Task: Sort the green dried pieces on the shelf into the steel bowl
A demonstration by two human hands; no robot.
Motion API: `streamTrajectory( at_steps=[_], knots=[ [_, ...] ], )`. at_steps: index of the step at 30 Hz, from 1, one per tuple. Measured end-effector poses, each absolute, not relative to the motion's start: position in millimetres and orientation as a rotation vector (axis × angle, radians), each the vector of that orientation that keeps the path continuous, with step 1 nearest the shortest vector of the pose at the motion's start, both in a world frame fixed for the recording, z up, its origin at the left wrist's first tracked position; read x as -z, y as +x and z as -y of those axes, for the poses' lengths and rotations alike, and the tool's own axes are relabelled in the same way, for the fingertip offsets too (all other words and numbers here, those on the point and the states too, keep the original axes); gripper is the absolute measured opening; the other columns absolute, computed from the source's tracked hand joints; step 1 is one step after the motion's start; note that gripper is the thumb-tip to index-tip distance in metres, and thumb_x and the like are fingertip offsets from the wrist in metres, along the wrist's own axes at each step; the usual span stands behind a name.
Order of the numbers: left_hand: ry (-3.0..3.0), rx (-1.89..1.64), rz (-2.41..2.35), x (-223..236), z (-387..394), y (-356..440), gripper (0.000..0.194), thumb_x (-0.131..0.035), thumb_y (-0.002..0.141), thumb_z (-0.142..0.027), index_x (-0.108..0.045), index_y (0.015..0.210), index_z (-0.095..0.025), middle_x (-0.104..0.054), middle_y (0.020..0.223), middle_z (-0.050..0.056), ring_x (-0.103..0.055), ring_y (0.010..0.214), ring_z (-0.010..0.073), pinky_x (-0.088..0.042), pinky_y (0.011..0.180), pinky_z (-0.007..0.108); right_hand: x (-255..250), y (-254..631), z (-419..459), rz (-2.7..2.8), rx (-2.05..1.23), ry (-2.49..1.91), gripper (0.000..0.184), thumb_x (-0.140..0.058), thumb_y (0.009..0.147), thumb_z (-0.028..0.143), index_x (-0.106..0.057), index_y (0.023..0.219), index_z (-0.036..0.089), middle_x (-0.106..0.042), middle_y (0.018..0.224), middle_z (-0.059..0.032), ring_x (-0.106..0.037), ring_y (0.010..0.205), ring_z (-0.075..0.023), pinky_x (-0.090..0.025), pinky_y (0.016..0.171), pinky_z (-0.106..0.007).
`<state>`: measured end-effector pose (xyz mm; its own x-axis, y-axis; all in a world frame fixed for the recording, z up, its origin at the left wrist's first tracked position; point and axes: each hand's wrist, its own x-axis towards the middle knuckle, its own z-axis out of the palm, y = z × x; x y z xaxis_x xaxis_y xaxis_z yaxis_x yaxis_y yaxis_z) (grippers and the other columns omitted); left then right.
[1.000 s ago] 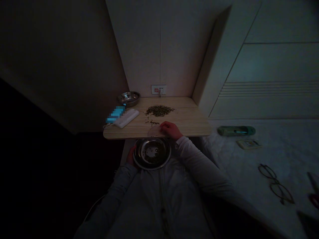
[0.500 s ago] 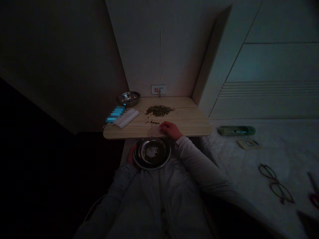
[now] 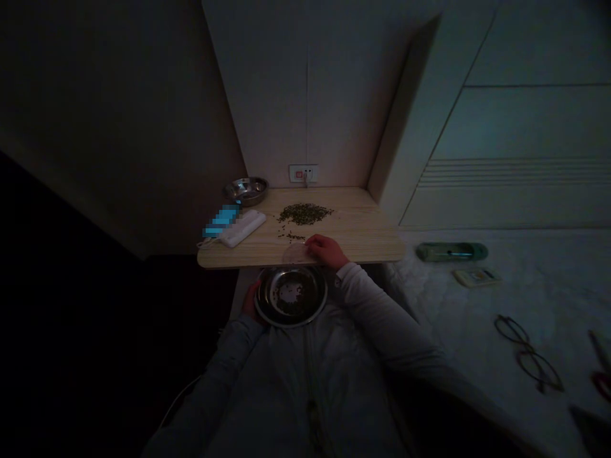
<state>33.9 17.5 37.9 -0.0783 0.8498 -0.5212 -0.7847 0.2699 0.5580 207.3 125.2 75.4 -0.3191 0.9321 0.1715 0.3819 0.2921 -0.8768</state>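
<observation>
My left hand (image 3: 250,300) grips the left side of a metal bowl (image 3: 262,312), held just below the table's front edge. Small dark green beans (image 3: 300,299) lie scattered over the bowl's bottom. In my right hand (image 3: 327,250), closed at the table's front edge, is a thin clear plastic disc (image 3: 293,254), which looks like a lid. A pile of the same small beans (image 3: 305,214) covers the middle of the wooden table (image 3: 367,235). A few loose beans (image 3: 293,237) lie between that pile and the disc.
A second metal bowl (image 3: 247,189) stands at the table's back left, near a white power strip (image 3: 244,228) and a blurred-out phone (image 3: 221,221). A wall socket (image 3: 303,173) is behind. On the bed at right lie a green case (image 3: 451,251), a small pack (image 3: 477,277) and eyeglasses (image 3: 527,350).
Almost nothing differs. Both hands, the bowl and the disc keep their places, and the view has shifted very slightly.
</observation>
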Motion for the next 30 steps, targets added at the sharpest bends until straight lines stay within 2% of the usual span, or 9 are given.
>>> streamTrajectory(
  at_steps=[7, 19, 25, 30],
  knots=[
    [0.089, -1.368, -0.95, -41, -17, 34, 0.025, -0.041, 0.069, -0.027, -0.061, 0.064, -0.012, -0.065, 0.057, 0.005, -0.059, 0.06, 0.0166, -0.044, 0.068, 0.03, -74, 207, -127, 1.87, -0.94, -1.197, 0.017, -0.045, 0.065, 0.024, -0.056, 0.075, 0.016, -0.059, 0.061, 0.0022, -0.047, 0.054, -0.0078, -0.033, 0.053, -0.019],
    [0.089, -1.365, -0.938, -36, -16, 32, 0.024, -0.044, 0.068, -0.028, -0.062, 0.067, -0.012, -0.065, 0.06, 0.006, -0.06, 0.064, 0.0185, -0.043, 0.071, 0.033, -76, 208, -130, 1.657, -1.08, -1.103, 0.015, -0.043, 0.061, 0.022, -0.055, 0.068, 0.016, -0.057, 0.057, 0.0027, -0.048, 0.059, -0.0091, -0.034, 0.06, -0.021],
    [0.064, -1.366, -0.955, -40, -17, 32, 0.025, -0.042, 0.07, -0.025, -0.062, 0.067, -0.011, -0.065, 0.058, 0.006, -0.06, 0.064, 0.0178, -0.043, 0.072, 0.031, -81, 211, -132, 1.378, -1.172, -1.089, 0.019, -0.042, 0.058, 0.026, -0.054, 0.069, 0.016, -0.055, 0.054, 0.003, -0.04, 0.051, -0.0088, -0.03, 0.052, -0.022],
    [0.068, -1.372, -0.97, -37, -19, 31, 0.024, -0.042, 0.07, -0.025, -0.062, 0.066, -0.012, -0.065, 0.06, 0.006, -0.06, 0.065, 0.0175, -0.042, 0.073, 0.031, -78, 214, -135, 1.242, -1.203, -1.048, 0.018, -0.044, 0.057, 0.026, -0.054, 0.068, 0.016, -0.054, 0.056, 0.0024, -0.041, 0.052, -0.0094, -0.029, 0.052, -0.022]
  ],
)
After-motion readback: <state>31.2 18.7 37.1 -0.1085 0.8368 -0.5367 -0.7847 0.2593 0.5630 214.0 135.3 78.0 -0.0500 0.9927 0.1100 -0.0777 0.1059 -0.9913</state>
